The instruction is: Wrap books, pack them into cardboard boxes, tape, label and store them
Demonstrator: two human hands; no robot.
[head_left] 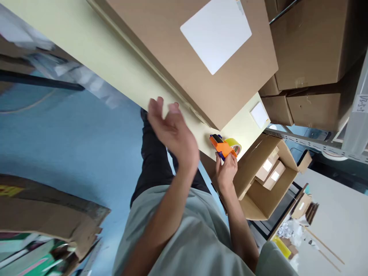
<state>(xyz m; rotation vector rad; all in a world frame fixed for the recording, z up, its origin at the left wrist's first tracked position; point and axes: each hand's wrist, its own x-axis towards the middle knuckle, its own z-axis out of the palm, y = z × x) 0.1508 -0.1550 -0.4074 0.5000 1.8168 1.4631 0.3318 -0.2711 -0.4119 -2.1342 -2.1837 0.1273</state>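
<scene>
Beneath the pale tabletop spreads a blue floor.

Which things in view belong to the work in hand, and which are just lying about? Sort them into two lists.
In use:
orange tape dispenser, in the right hand
yellow tape roll
probably the large box

Seemingly just lying about:
small white pad
open carton with smaller boxes
stacked boxes
cardboard at lower left

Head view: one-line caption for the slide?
Right hand gripping an orange tape dispenser near a large cardboard box; left hand open.
</scene>
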